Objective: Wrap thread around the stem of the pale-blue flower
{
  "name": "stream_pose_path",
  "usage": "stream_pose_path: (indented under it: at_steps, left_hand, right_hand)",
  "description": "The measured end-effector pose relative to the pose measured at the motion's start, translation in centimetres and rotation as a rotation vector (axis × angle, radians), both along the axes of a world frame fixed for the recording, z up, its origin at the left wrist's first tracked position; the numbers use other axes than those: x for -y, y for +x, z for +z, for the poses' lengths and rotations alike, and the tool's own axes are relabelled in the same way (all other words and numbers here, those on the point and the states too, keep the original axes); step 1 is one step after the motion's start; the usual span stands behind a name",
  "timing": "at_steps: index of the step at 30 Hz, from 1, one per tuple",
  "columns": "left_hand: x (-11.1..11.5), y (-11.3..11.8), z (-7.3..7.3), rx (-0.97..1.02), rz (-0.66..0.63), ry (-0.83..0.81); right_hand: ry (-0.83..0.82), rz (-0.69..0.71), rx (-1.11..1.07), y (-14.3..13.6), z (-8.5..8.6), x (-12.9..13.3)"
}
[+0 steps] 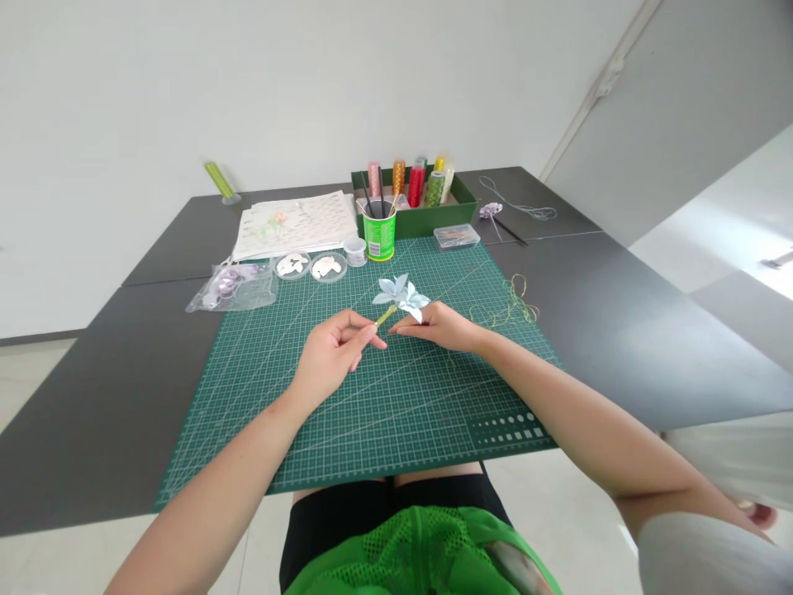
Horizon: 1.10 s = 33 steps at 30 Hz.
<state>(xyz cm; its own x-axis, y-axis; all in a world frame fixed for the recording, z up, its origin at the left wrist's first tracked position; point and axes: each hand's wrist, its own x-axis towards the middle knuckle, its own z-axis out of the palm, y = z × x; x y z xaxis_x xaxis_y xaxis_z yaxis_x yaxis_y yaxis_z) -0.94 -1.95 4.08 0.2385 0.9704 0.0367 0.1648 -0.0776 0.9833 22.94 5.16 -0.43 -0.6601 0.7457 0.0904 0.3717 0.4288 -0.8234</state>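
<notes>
Green mesh clothing (pixel 402 549) is seen nearest, below the edge of a dark green gridded cutting mat (pixel 372 430) laid on a black desk (pixel 619 330). Above the mat, the yellow-green wrapped stem (pixel 387 315) of a pale blue petalled flower spray (pixel 394 290) is pinched between thumb and fingers of the left hand (pixel 328 351). The right hand (pixel 443 327) is held just beside the spray, its fingers drawn close together; whether anything is gripped by it cannot be told. Loose yellow-green thread (pixel 531 314) is strewn to its right. Farther off, a clear plastic bag (pixel 263 293) of purple pieces (pixel 226 282) and two round clear dishes (pixel 325 280) of white pieces (pixel 326 266) are set at the left, near a bright green cylindrical tub (pixel 387 235) in which thin sticks (pixel 366 197) are stood. Farthest, a dark green rectangular box (pixel 427 221) is stocked with coloured thread spools (pixel 416 185).
</notes>
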Motion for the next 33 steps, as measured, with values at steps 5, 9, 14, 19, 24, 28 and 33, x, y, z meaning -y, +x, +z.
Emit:
stream_pose_path:
  at_steps: [5, 9, 14, 19, 24, 28, 33]
  left_hand:
    - [-0.9, -0.7, -0.5, 0.007, 0.098, 0.015]
    - [-1.2, -1.0, -0.7, -0.037, 0.172, 0.038]
    - [-1.2, -0.9, -0.2, -0.104, 0.294, 0.053]
    - [-1.1, -0.9, -0.1, -0.217, 0.313, 0.059]
    - [-0.9, -0.8, -1.0, -0.402, 0.141, 0.055]
    - [-0.2, -0.2, -1.2, -0.512, -0.019, 0.142]
    - [0.4, 0.4, -0.9, -0.548, -0.094, 0.191]
  right_hand:
    - [-0.064, 0.032, -0.002, -0.1, 1.0, 0.6]
    - [-0.050, 0.047, 0.024, 0.1, 1.4, 0.8]
    - [-0.078, 0.048, 0.024, 0.5, 2.2, 1.0]
    - [-0.129, 0.109, -0.093, 0.6, 3.6, 1.8]
    - [-0.200, 0.126, -0.294, 0.2, 4.5, 2.7]
    - [-0.200, 0.110, -0.369, 0.0, 4.8, 3.2]
    - [-0.086, 0.078, -0.326, 0.2, 5.5, 3.7]
